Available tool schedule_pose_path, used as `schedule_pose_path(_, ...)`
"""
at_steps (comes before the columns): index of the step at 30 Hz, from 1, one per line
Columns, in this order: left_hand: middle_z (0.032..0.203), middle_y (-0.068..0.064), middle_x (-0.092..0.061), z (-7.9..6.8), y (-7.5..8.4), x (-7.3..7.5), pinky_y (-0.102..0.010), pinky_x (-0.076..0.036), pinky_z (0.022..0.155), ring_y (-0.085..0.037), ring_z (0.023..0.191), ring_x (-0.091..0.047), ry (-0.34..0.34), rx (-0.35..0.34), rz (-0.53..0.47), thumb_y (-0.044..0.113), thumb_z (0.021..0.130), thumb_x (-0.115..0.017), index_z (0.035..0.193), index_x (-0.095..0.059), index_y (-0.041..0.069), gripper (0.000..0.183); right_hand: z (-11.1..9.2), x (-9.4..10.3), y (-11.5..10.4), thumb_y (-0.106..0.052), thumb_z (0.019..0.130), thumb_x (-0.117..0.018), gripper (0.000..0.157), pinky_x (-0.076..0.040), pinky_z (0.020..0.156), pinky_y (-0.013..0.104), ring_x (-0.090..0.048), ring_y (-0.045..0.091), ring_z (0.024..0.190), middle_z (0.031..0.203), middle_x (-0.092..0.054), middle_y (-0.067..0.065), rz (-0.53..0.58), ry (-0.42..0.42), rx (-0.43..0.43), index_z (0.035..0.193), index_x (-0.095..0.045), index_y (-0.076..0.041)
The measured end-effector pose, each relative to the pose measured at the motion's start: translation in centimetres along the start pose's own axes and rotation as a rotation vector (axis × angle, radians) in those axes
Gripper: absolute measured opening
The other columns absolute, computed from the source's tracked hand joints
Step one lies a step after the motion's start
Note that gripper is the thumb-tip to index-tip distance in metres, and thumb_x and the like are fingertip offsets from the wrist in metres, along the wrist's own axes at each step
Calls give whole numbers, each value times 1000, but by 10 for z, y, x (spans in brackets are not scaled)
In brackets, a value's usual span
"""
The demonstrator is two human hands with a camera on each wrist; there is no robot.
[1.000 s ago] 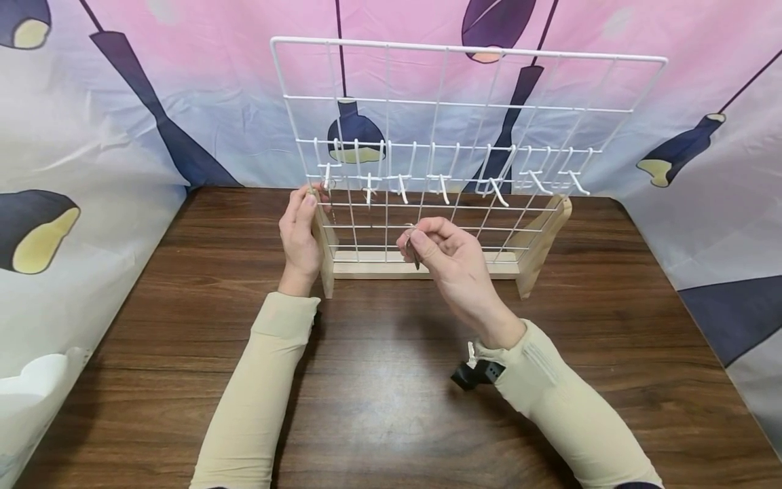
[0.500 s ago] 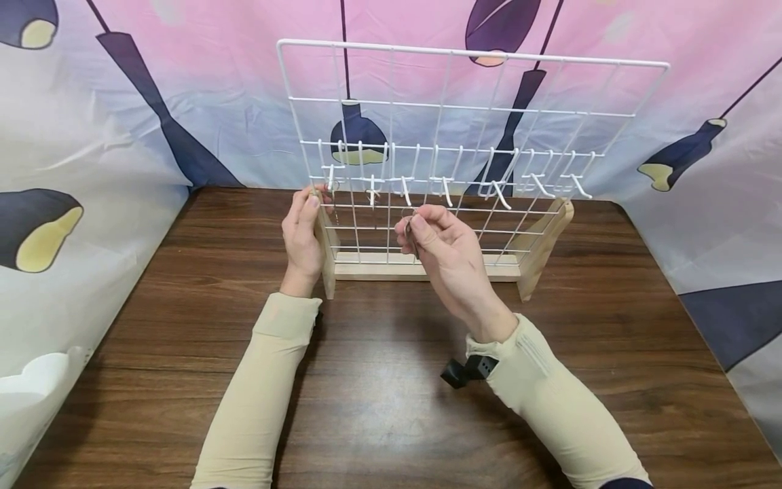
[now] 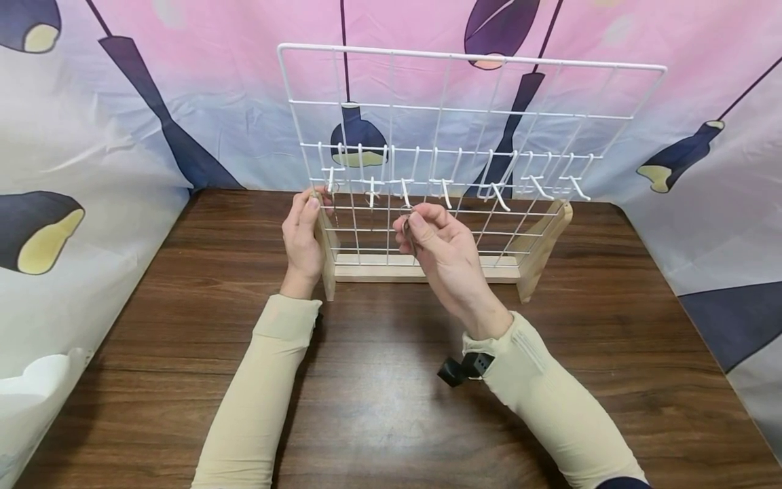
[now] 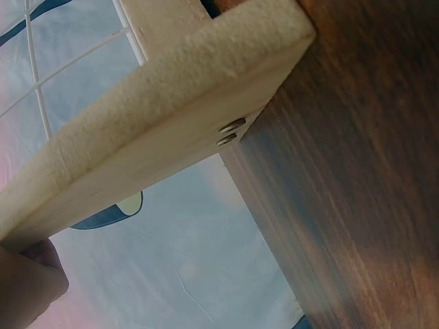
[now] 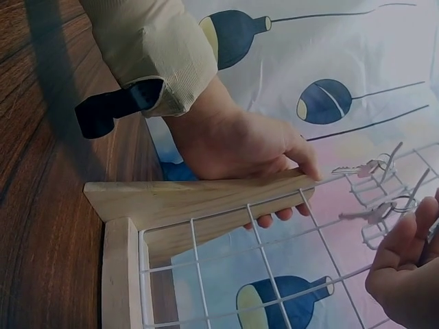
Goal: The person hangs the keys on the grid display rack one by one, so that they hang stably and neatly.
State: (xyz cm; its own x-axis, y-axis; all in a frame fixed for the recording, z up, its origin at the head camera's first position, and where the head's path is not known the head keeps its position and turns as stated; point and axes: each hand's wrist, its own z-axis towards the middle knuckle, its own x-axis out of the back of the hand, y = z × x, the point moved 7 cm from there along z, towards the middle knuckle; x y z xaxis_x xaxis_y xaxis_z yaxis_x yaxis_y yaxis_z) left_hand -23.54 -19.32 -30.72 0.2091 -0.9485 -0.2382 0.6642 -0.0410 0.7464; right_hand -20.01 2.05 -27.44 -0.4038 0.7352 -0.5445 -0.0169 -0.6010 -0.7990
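A white wire grid rack (image 3: pixel 470 57) stands upright on a wooden base, with a row of white hooks across its middle. My left hand (image 3: pixel 302 234) grips the top of the left wooden side post (image 4: pixel 158 116); its fingers wrap the same post in the right wrist view. My right hand (image 3: pixel 449 248) pinches a key (image 3: pixel 411 238), its ring right at the tip of the third hook (image 3: pixel 404 192) from the left. Two more keys hang by rings on the leftmost hooks: one key (image 5: pixel 350 170) nearer the post and another key (image 5: pixel 367 214) beside my right fingers.
Several hooks further right, such as the rightmost hook (image 3: pixel 576 185), carry nothing. The right wooden side post (image 3: pixel 544 248) stands on the brown wood-grain table (image 3: pixel 379 394). A patterned cloth (image 3: pixel 214 81) hangs behind, and a white object (image 3: pixel 36 380) lies at the left edge.
My right hand has moved up and slightly left with the key, bringing its ring to the third hook. The left hand keeps its hold on the post.
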Motion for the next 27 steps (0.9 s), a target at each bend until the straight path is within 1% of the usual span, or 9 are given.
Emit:
schedule_pose_path(2, 99, -12, -56, 0, 0, 0, -34, -49, 83, -19, 92, -54, 3, 2, -18, 11, 97, -43, 113, -56, -19, 36, 1, 2, 1, 1, 99, -47, 19, -47, 73, 26, -61, 15, 78, 89, -69, 4, 1, 14, -5, 97, -62, -11)
schedule_pose_path(4, 99, -11, -56, 0, 0, -1, -36, -49, 84, -19, 92, -54, 3, 4, -20, 11, 97, -43, 113, -55, -20, 37, 2, 3, 2, 1, 99, -47, 19, -47, 72, 25, -61, 15, 76, 88, -68, 3, 5, 27, -9, 98, -62, -10)
schedule_pose_path(10, 101, -34, -48, 0, 1, 0, -36, -49, 85, -20, 92, -55, -6, -2, 22, 14, 97, -43, 112, -58, -17, 37, 2, 5, 4, 3, 99, -47, 16, -47, 70, 25, -61, 15, 75, 88, -69, 4, 13, 43, -20, 102, -59, -8)
schedule_pose_path(11, 101, -35, -47, 0, 1, 0, -36, -49, 85, -20, 92, -55, -7, -3, 30, 14, 97, -43, 111, -60, -14, 36, 2, 5, 4, 3, 99, -47, 17, -47, 71, 25, -62, 15, 76, 88, -69, 4, 9, 43, -24, 102, -59, -9)
schedule_pose_path(12, 100, -34, -48, 0, 1, 0, -36, -49, 85, -20, 92, -55, -7, -2, 35, 14, 97, -43, 110, -62, -12, 34, 2, 5, 5, 3, 99, -48, 17, -47, 71, 25, -61, 15, 76, 89, -68, 4, 5, 43, -31, 102, -59, -9)
schedule_pose_path(17, 99, -25, -52, 0, 1, 0, -35, -49, 85, -30, 93, -53, -9, -6, 25, 13, 97, -43, 111, -58, -17, 37, 0, 10, 12, -1, 98, -52, 13, -49, 74, 26, -62, 15, 79, 90, -68, 5, -45, 75, -101, 103, -59, -11)
schedule_pose_path(20, 100, -27, -51, 0, 1, 0, -32, -49, 84, -38, 93, -50, -12, -9, 20, 13, 98, -42, 113, -52, -22, 40, -2, 16, 17, -6, 98, -54, 10, -49, 74, 27, -62, 15, 79, 90, -68, 4, -81, 113, -152, 107, -56, -9)
schedule_pose_path(24, 100, -30, -50, 0, 1, 0, -34, -49, 85, -38, 94, -50, -10, -8, 14, 12, 98, -42, 111, -59, -15, 35, -6, 23, 21, -9, 97, -55, 20, -50, 74, 28, -62, 15, 78, 90, -68, 5, -130, 152, -202, 116, -51, -3)
schedule_pose_path(27, 99, -21, -54, -1, 0, 0, -37, -49, 85, -35, 94, -51, -6, -6, 9, 12, 98, -43, 111, -65, -4, 30, -11, 29, 23, -7, 97, -54, 22, -50, 73, 27, -61, 15, 77, 90, -66, 6, -161, 165, -237, 118, -48, -2)
